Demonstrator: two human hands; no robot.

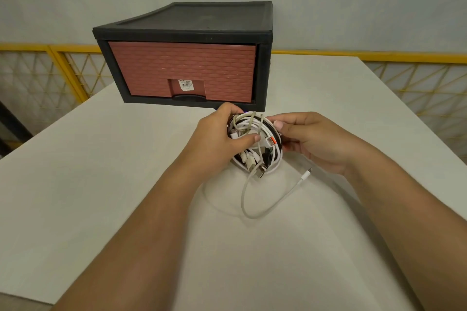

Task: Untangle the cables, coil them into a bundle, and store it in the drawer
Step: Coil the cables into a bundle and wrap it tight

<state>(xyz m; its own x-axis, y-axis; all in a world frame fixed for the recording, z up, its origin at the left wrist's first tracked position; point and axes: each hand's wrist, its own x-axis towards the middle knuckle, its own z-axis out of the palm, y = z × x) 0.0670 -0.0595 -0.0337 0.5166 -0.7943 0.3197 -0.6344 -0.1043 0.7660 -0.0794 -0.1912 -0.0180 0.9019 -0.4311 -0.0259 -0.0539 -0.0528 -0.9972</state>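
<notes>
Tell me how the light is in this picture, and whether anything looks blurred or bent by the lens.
In the head view the light is soft and even, no glare on the table; a faint shadow lies under the cable bundle; the wide lens curves the top edge of the drawer unit and tilts the yellow railing; its label is unreadable.

The drawer box [182, 68] sits on the table [75, 184]. Just in front of it, your left hand [217, 139] and right hand [310, 139] hold the cable bundle [267, 131] between them. One loose cable [304, 176] trails toward you.
</notes>
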